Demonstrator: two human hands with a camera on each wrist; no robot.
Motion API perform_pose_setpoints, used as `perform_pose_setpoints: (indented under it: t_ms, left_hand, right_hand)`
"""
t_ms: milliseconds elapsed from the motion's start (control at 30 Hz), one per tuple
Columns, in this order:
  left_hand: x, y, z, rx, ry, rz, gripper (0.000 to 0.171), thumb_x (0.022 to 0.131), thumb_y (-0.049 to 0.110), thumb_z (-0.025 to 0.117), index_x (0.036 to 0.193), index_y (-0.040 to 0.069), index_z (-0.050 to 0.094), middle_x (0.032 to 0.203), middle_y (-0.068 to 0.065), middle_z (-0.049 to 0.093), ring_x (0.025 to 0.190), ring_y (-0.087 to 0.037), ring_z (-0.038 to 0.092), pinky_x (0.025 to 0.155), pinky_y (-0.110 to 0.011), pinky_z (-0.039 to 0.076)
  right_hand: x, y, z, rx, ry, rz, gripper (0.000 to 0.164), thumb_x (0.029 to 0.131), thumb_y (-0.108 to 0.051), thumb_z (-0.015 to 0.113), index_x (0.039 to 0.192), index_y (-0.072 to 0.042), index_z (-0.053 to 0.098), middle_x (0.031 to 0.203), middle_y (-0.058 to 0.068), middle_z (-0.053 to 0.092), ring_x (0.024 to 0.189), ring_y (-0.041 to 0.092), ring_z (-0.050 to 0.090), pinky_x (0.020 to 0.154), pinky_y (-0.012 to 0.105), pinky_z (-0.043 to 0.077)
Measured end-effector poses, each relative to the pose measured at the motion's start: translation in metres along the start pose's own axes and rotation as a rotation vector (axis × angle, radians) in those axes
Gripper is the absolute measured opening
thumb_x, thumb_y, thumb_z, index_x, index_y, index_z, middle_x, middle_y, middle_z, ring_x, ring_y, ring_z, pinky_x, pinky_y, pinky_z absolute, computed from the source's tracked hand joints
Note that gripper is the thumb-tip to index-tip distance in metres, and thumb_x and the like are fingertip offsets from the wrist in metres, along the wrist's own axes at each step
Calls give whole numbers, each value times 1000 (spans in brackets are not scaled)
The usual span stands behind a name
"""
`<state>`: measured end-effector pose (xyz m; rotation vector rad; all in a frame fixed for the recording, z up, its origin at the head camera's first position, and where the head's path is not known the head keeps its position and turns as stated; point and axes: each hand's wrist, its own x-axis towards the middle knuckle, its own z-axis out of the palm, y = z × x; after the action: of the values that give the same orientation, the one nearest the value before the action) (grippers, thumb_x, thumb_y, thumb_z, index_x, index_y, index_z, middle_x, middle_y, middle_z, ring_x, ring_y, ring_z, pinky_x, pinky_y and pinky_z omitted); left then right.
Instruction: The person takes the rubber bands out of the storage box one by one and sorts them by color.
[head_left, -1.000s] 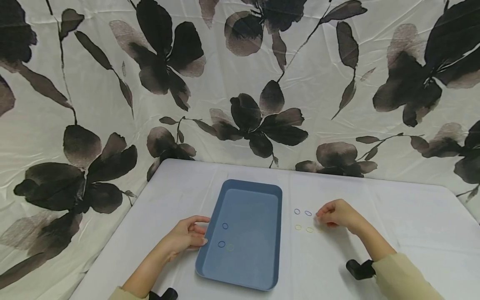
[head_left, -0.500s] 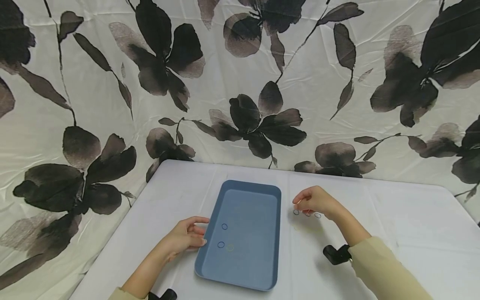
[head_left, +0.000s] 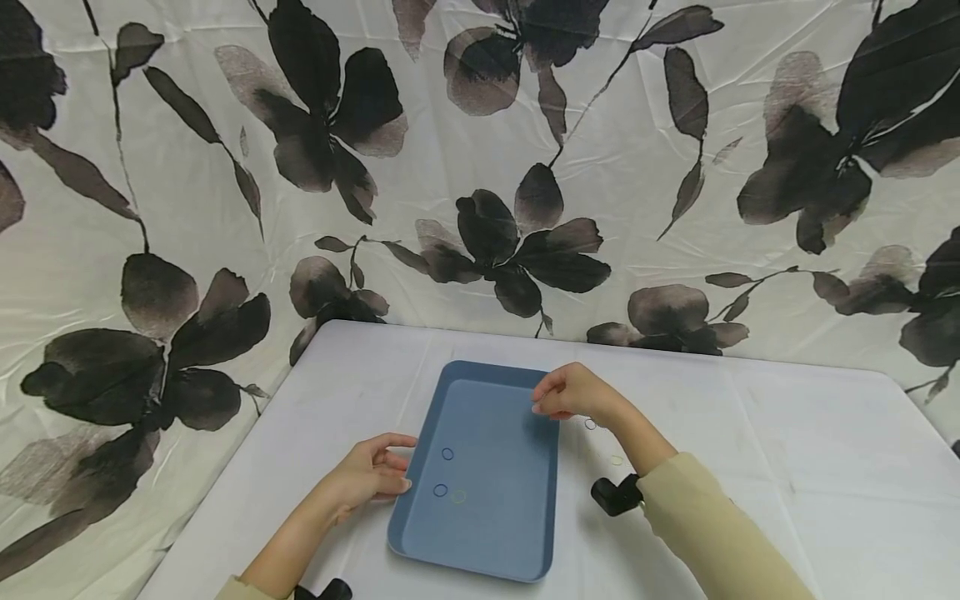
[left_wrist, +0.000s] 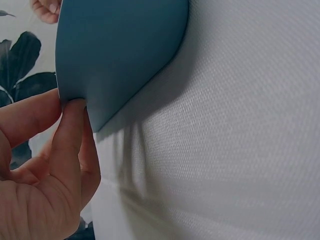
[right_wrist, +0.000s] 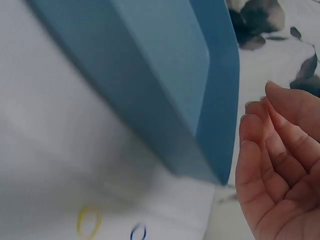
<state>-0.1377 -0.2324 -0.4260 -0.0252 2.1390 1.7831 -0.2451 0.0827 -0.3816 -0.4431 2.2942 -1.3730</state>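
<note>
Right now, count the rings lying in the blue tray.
3: one dark blue ring on the left of the blue tray, a second dark blue ring slightly nearer, and a yellow ring just right of that. The right hand may hide another.

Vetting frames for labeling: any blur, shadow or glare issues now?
Head: soft shadow below the right grip on the tray, no strong glare there, tray's yellow ring faint. Left wrist: weave of the white cloth crisp, shadow along the tray. Right wrist: table's yellow ring and blue ring blurry, focus or motion unclear.
</note>
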Motion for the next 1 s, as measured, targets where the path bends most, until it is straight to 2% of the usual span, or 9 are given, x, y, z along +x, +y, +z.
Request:
perform_pose_setpoints:
  t_ms: [133, 500, 1000]
  left_hand:
    - [0, -1, 0, 5, -1, 1, 62, 74, -11, 66, 131, -8, 41, 91, -11, 54, 79, -16, 58, 70, -29, 53]
    - [1, 0, 0, 7, 2, 3, 63, 74, -11, 66, 131, -7, 42, 90, -11, 54, 78, -15, 57, 69, -28, 53]
    - [1, -2, -2, -4, -9, 10, 63, 74, -11, 66, 132, -9, 40, 91, -11, 55, 77, -14, 59, 68, -28, 53]
  right_hand:
    - [8, -6, 14, 11, -31, -8, 19, 78, -2, 70, 93, 9, 66, 69, 1, 62, 60, 13, 53, 58, 27, 48]
    - [22, -16, 45, 28, -73, -25, 19, 75, 1, 72, 92, 8, 67, 63, 1, 62, 58, 12, 54, 60, 27, 51]
    - [36, -21, 80, -45, -113, -63, 15, 74, 2, 73, 88, 5, 68, 65, 3, 63, 57, 10, 54, 57, 25, 49]
